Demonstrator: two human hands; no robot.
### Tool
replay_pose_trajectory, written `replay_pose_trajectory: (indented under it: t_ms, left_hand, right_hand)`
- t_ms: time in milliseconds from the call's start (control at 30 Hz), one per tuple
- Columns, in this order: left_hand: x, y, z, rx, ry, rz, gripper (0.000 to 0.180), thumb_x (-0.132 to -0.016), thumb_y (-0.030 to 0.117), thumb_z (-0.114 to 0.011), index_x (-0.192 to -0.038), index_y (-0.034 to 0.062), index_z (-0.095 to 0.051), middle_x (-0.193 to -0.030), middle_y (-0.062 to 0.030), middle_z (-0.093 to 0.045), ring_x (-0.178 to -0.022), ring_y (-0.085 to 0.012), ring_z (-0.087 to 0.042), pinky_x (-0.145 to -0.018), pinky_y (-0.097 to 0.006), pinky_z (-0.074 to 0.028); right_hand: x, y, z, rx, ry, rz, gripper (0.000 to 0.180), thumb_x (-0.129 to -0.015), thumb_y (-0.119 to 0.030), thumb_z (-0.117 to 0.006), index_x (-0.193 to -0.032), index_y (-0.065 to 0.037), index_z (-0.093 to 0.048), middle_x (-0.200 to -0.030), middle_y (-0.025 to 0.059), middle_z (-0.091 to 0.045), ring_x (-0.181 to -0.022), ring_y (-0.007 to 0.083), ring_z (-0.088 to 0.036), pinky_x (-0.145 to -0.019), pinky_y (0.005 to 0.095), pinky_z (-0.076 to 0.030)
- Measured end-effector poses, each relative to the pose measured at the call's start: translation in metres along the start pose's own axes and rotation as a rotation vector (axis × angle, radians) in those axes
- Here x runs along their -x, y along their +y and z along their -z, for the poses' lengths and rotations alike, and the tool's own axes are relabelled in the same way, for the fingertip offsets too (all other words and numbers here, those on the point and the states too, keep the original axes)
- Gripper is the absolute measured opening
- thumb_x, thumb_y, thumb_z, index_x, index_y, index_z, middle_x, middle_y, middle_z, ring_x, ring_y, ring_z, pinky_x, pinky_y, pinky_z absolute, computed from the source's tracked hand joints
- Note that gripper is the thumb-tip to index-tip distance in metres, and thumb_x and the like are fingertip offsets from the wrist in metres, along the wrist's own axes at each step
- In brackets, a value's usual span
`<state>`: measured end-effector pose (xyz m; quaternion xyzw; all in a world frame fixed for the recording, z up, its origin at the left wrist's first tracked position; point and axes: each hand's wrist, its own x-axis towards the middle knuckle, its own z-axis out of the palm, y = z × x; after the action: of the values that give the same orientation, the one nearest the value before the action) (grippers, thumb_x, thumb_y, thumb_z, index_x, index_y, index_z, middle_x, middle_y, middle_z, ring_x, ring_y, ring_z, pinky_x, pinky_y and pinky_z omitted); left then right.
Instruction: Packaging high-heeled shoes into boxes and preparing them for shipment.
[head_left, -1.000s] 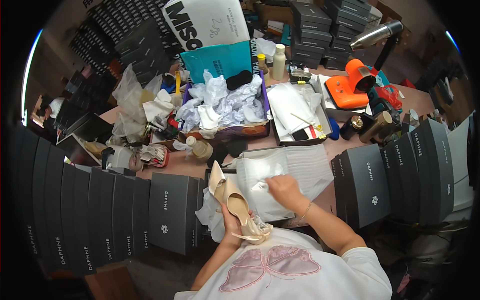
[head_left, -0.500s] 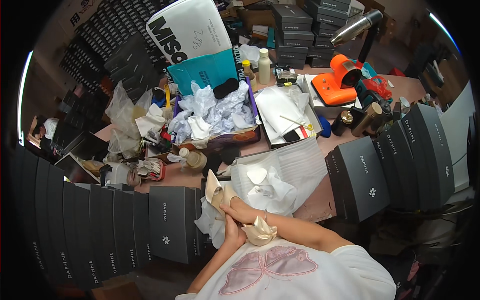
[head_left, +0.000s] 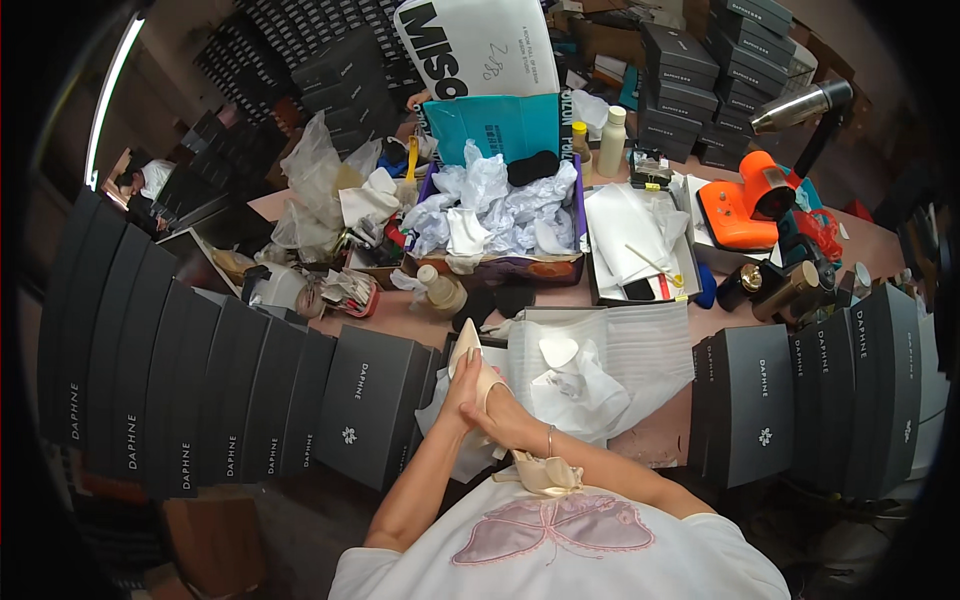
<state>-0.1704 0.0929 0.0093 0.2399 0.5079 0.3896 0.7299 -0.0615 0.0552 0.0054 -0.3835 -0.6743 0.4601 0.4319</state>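
Observation:
A cream pointed high-heel shoe [head_left: 468,352] points away from me, its strap and bow [head_left: 545,472] hanging near my chest. My left hand [head_left: 458,400] grips the shoe from its left side. My right hand [head_left: 508,415] lies across the shoe's open top, with fingers reaching into it. Just beyond the hands, white tissue paper [head_left: 575,385] lies crumpled in an open shoe box lined with white foam sheet [head_left: 650,345].
Rows of upright dark grey shoe boxes [head_left: 200,390] stand at left and at right [head_left: 800,395]. A purple box of crumpled paper [head_left: 500,215], a tray of white sheets [head_left: 635,235], an orange tool [head_left: 745,205], bottles [head_left: 612,140] and clutter fill the table behind.
My right hand has left the tissue paper and come onto the shoe, meeting the left hand. The shoe has shifted toward the box edge.

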Motion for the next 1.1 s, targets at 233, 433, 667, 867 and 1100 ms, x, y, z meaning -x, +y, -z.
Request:
replay_pose_trajectory:
  t_ms: [233, 433, 667, 867, 1100]
  left_hand:
    - [0.024, -0.051, -0.025, 0.219, -0.089, -0.065, 0.052, -0.098, 0.049, -0.042, -0.128, 0.0072, -0.047, -0.111, -0.0049, -0.057, -0.101, -0.0173, -0.057, -0.085, -0.03, -0.048]
    - [0.02, -0.062, -0.007, 0.328, -0.112, 0.119, 0.067, -0.092, 0.061, -0.041, -0.126, 0.0042, -0.048, -0.111, -0.0099, -0.058, -0.097, -0.0226, -0.06, -0.074, -0.038, -0.053]
    - [0.056, -0.031, -0.031, 0.51, -0.119, 0.132, 0.071, -0.092, 0.065, -0.034, -0.133, 0.0072, -0.044, -0.124, -0.0138, -0.053, -0.114, -0.0283, -0.054, -0.092, -0.054, -0.047]
    - [0.071, -0.037, -0.015, 0.492, 0.078, 0.047, 0.06, -0.095, 0.059, -0.034, -0.134, 0.0138, -0.041, -0.127, -0.0069, -0.052, -0.116, -0.0229, -0.051, -0.091, -0.05, -0.048]
    - [0.065, -0.053, -0.03, 0.589, 0.018, 0.092, 0.065, -0.093, 0.063, -0.037, -0.125, 0.0089, -0.049, -0.114, -0.008, -0.058, -0.104, -0.0202, -0.057, -0.088, -0.037, -0.049]
  right_hand:
    - [0.023, -0.007, 0.033, 0.098, -0.064, -0.167, 0.066, -0.092, -0.047, -0.046, -0.121, 0.012, -0.043, -0.125, 0.0373, -0.041, -0.119, 0.0458, -0.041, -0.1, 0.0442, -0.033]
    - [0.08, -0.005, 0.077, -0.428, -0.303, -0.559, 0.054, -0.096, -0.039, -0.047, -0.12, 0.009, -0.053, -0.116, 0.0244, -0.055, -0.097, 0.0318, -0.058, -0.09, 0.04, -0.044]
    - [-0.006, 0.135, 0.126, 0.875, -0.088, -0.289, 0.026, -0.081, -0.016, -0.063, -0.105, -0.005, -0.063, -0.103, 0.0168, -0.063, -0.083, 0.0294, -0.065, -0.073, 0.0394, -0.053]
    - [0.002, 0.086, 0.136, 0.722, -0.051, -0.2, 0.012, -0.078, -0.006, -0.062, -0.09, -0.006, -0.063, -0.088, 0.0121, -0.063, -0.073, 0.0279, -0.064, -0.064, 0.0384, -0.052]
    - [0.059, -0.026, 0.088, 0.396, -0.143, 0.368, 0.033, -0.065, -0.003, -0.073, -0.095, -0.008, -0.062, -0.101, 0.0051, -0.063, -0.086, 0.0247, -0.059, -0.074, 0.0366, -0.046]
